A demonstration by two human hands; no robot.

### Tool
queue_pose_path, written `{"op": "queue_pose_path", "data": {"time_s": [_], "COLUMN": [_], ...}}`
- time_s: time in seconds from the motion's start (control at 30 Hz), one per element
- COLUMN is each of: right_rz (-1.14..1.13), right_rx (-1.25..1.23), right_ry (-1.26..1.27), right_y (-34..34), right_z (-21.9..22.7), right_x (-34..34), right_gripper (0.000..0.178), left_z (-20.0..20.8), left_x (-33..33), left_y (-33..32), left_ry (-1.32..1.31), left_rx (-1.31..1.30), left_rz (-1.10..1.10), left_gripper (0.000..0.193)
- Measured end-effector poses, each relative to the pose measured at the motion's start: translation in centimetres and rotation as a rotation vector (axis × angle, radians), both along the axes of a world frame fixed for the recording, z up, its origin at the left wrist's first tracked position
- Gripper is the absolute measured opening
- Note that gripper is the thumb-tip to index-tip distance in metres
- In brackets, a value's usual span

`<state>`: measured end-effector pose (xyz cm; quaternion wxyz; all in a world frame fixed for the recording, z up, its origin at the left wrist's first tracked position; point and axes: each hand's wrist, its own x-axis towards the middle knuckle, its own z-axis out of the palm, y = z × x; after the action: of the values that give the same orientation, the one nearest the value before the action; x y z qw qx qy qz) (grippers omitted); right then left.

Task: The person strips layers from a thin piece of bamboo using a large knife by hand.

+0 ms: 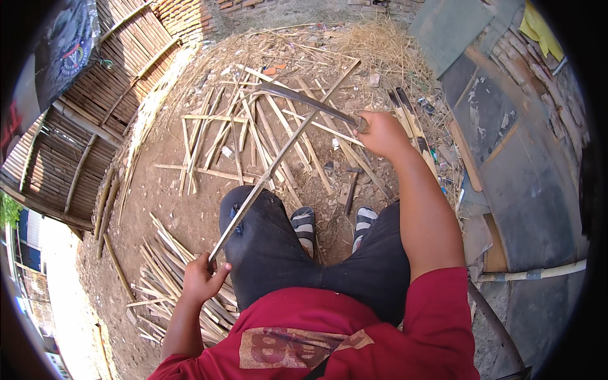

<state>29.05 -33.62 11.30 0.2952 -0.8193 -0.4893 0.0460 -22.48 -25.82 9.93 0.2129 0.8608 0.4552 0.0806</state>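
Observation:
A long bamboo strip (266,179) slants from beside my left thigh up and away to the right. My left hand (201,278) grips its near end, thumb along it. In my right hand (384,135) is the handle of a machete (316,105) with a curved, hooked tip pointing left. Its blade crosses the strip near the far part; whether they touch I cannot tell. Beyond my feet lie scattered bamboo strips (215,118), some crossing each other. A pile of bamboo strips (166,269) sits on the ground by my left forearm.
A hammer (352,190) lies between my sandalled feet. Dark boards and sheets (525,190) lean at the right, beside a pale pole (538,273). A bamboo-slat wall (88,120) stands at the left. Dry straw (383,47) and a brick wall (272,16) are at the back.

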Motion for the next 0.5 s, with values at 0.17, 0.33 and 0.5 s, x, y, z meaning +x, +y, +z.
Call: {"op": "queue_pose_path", "data": {"time_s": [0.17, 0.33, 0.5], "right_rz": [0.231, -0.060, 0.302], "right_rx": [-0.012, 0.151, -0.101], "right_ry": [-0.194, -0.002, -0.261], "right_y": [0.5, -0.2, 0.8], "right_z": [0.7, -1.4, 0.9], "right_x": [-3.4, 1.5, -4.3], "right_gripper": [0.028, 0.032, 0.033], "left_z": [-1.2, -0.9, -1.8], "left_x": [-0.3, -0.8, -0.4], "left_y": [-0.2, -0.2, -0.4], "left_ry": [-0.030, -0.039, -0.109], "left_rx": [-0.055, -0.041, -0.056], "left_rz": [-0.002, 0.006, 0.015], "left_gripper": [0.053, 0.049, 0.049]}}
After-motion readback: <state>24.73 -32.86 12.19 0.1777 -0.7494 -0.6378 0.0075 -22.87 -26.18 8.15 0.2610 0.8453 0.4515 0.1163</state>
